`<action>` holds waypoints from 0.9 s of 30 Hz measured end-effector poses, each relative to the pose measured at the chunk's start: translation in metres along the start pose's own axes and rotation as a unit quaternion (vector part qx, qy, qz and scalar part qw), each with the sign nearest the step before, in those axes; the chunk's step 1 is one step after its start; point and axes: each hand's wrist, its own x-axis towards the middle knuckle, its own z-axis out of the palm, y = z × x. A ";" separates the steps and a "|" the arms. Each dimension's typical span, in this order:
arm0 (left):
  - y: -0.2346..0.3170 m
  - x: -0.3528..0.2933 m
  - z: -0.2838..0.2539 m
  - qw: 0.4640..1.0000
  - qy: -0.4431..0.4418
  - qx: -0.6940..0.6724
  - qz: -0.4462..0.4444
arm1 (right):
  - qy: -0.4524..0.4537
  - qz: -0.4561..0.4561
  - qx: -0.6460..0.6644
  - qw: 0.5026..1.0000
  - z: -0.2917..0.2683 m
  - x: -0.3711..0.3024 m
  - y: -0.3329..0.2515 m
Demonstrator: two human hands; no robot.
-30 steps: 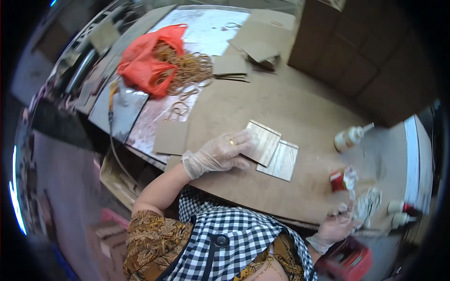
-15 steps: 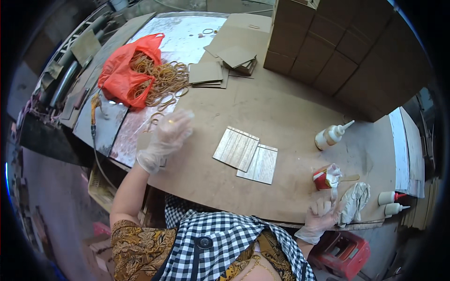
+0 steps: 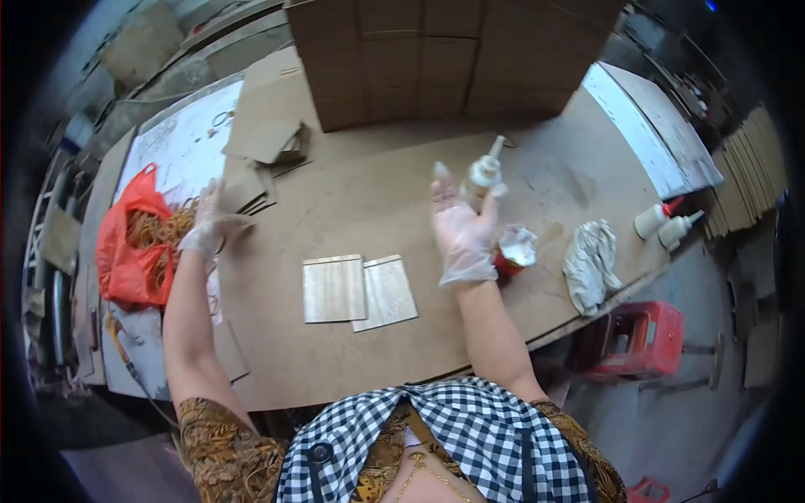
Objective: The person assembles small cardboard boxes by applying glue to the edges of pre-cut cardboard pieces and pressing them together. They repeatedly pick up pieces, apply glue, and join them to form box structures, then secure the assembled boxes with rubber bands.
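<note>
My left hand (image 3: pixel 208 228), in a thin clear glove, reaches to the edge of a pile of tan rubber bands (image 3: pixel 180 220) beside a red plastic bag (image 3: pixel 134 272). Its fingers look stretched out, with the thumb apart. Close by lie stacked thin brown boards (image 3: pixel 245 186). My right hand (image 3: pixel 466 239), gloved too, is open, fingers and thumb spread on either side of a white squeeze bottle (image 3: pixel 484 173) with a pointed nozzle. Whether it touches the bottle I cannot tell. Two pale wooden panels (image 3: pixel 334 289) lie partly overlapping between my hands.
A red cup (image 3: pixel 510 258) with white lining stands right of my right wrist, near a crumpled pale cloth (image 3: pixel 589 267). Two white bottles (image 3: pixel 662 224) sit at the right edge. Stacked cardboard boxes (image 3: pixel 436 71) wall off the back. A red plastic crate (image 3: pixel 641 339) is below the table.
My view has turned to the right. My right hand has left the cloth and risen to the squeeze bottle, opening. My left hand has moved forward to the rubber bands.
</note>
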 end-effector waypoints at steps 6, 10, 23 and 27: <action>-0.025 0.031 -0.006 0.985 -0.097 0.135 -0.055 | -0.031 0.044 0.208 0.977 -0.035 0.032 -0.004; -0.027 0.015 -0.015 0.986 -0.127 0.091 -0.064 | 0.030 0.016 0.194 0.980 -0.034 0.036 -0.002; 0.016 0.059 -0.030 0.997 -0.008 -0.010 0.075 | 0.113 -0.024 0.089 0.989 -0.025 0.050 -0.016; 0.034 0.079 -0.048 0.965 0.086 0.037 0.244 | 0.077 0.029 0.077 0.994 -0.020 0.044 0.005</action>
